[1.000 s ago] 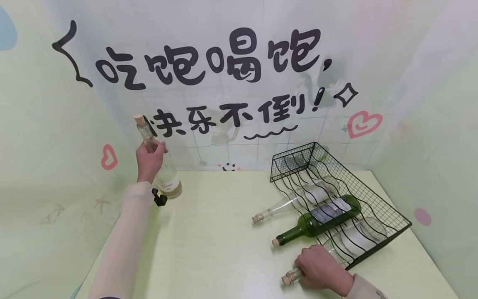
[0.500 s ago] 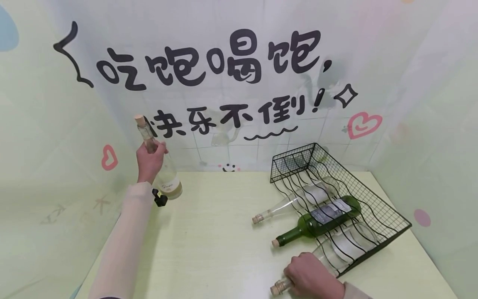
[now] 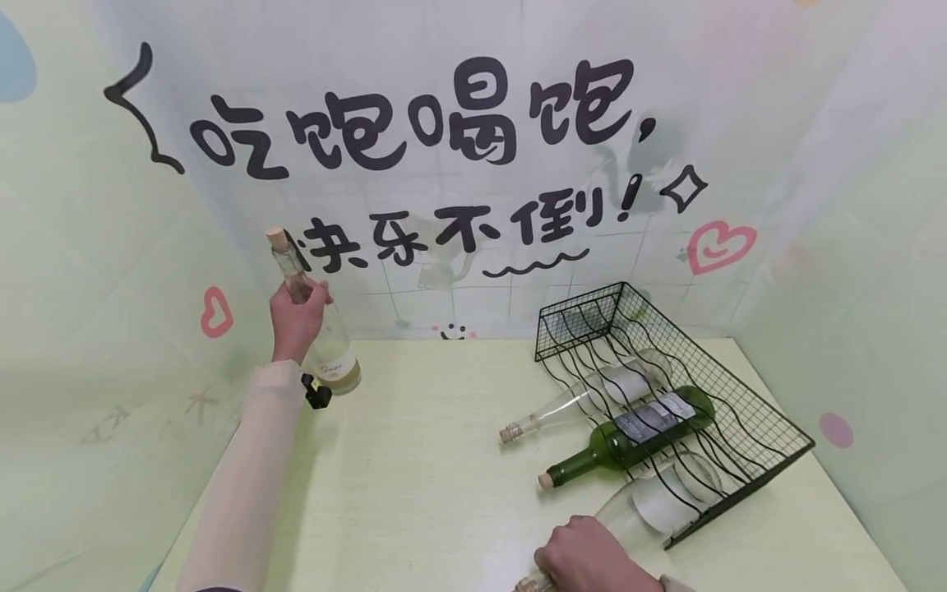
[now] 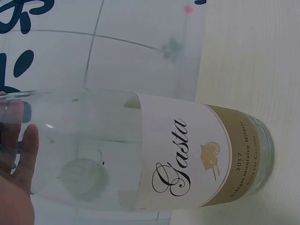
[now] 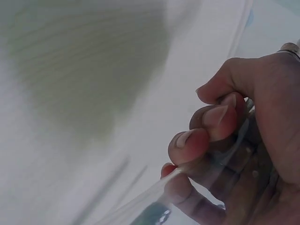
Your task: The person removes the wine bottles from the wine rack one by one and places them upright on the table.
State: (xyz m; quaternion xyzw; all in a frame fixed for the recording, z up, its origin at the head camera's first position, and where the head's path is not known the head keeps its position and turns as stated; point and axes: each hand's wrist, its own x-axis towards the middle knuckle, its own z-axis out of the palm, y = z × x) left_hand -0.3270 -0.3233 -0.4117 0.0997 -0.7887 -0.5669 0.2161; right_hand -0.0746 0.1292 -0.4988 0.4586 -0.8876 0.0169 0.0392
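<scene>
Right hand: fist curled round the neck of a clear bottle, its cork showing beyond the fingers at the lower edge of the head view. This bottle lies with its base end among the wavy wires of a black wire rack, neck toward the person. Left hand: gripping the neck of a standing bottle, also clear glass, base down on the table at its far left.

Also noted in the rack: a green bottle with a dark label, and a far bottle of clear glass, both corked, necks projecting past the wires onto the table. Table is pale, faintly grained; behind it hangs a light backdrop bearing black characters and a pink heart.

Pose: left arm reaches well forward in a pale sleeve, a small black device below the wrist; right arm is bent in close, mostly out of frame.

Left wrist view alone makes the label fully legible: "Gasta", a gold cart, "2017". Right wrist view alone shows the fingertips wrapped over the glass and the thumb folded against them; the surface beyond is blurred
</scene>
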